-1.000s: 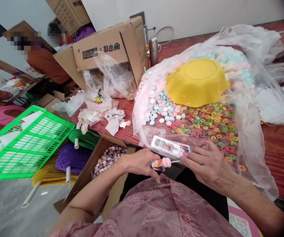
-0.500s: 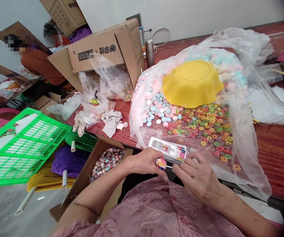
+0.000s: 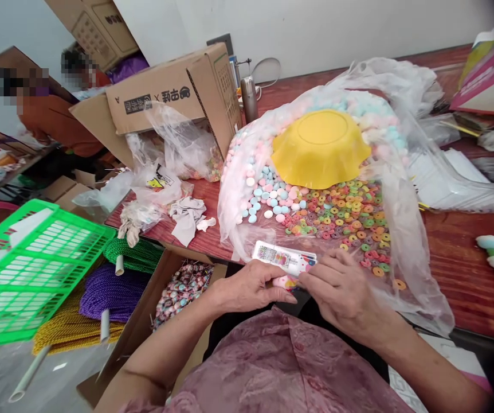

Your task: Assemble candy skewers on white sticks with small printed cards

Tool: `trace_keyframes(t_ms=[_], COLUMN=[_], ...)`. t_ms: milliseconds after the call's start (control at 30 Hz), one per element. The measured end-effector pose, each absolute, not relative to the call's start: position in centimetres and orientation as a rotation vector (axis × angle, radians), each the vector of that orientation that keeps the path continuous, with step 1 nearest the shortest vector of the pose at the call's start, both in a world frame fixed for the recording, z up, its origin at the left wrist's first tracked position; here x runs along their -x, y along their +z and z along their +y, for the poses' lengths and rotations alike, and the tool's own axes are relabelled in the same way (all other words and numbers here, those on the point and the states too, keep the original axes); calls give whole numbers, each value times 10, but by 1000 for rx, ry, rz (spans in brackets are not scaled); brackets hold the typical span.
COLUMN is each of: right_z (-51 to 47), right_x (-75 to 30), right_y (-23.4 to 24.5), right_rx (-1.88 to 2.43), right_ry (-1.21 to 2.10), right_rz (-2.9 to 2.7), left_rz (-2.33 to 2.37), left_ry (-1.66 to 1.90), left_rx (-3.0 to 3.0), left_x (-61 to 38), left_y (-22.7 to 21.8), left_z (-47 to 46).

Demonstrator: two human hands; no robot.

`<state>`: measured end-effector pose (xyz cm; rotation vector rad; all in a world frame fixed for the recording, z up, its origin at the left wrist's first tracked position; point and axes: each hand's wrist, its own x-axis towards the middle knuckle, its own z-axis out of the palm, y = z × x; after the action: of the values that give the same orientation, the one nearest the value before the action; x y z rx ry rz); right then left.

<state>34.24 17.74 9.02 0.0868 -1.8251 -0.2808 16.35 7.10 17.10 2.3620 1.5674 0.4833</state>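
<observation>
My left hand (image 3: pixel 251 285) is closed, thumb and fingers pinching a small piece with a colourful print (image 3: pixel 285 282). My right hand (image 3: pixel 345 289) has its fingers curled in at the right end of that piece; what they grip is hidden. Just beyond both hands, at the table edge, lies a flat white stack of printed wrappers or cards (image 3: pixel 279 258). Behind it a clear plastic bag (image 3: pixel 416 269) is spread out, with pink and blue oval candies (image 3: pixel 268 214) and ring-shaped candies (image 3: pixel 350 212) on it.
A yellow scalloped bowl (image 3: pixel 320 152) sits upside down on the candies. To the left stand an open cardboard box (image 3: pixel 156 97) and a green basket (image 3: pixel 36 269) above bundled cords (image 3: pixel 113 289). A lower box holds beaded strings (image 3: pixel 182 287). Two people sit at the far left.
The view has shifted a little to the right. My hands have come closer together, and the white stick that showed between them is now hidden.
</observation>
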Motion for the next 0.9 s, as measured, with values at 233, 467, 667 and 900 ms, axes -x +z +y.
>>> trace_keyframes(t_ms=[233,467,667,900], right_z=[186,178,175,189], right_x=[-338,-334,-316,-314], right_y=[95,83,94,95], right_rx=[-157,-44,-118,-70], right_ry=[-19,652,1176,956], right_rz=[-1774,-1650,-1581,-1560], left_rz=[1470,1441,1314,1332], left_ry=[852,1052,1094,1156], left_rx=[-1911,-1625,-1602,-1577], left_x=[-169,-171,-172,-166], left_y=[153,146,130,125], left_z=[73,73,85,81])
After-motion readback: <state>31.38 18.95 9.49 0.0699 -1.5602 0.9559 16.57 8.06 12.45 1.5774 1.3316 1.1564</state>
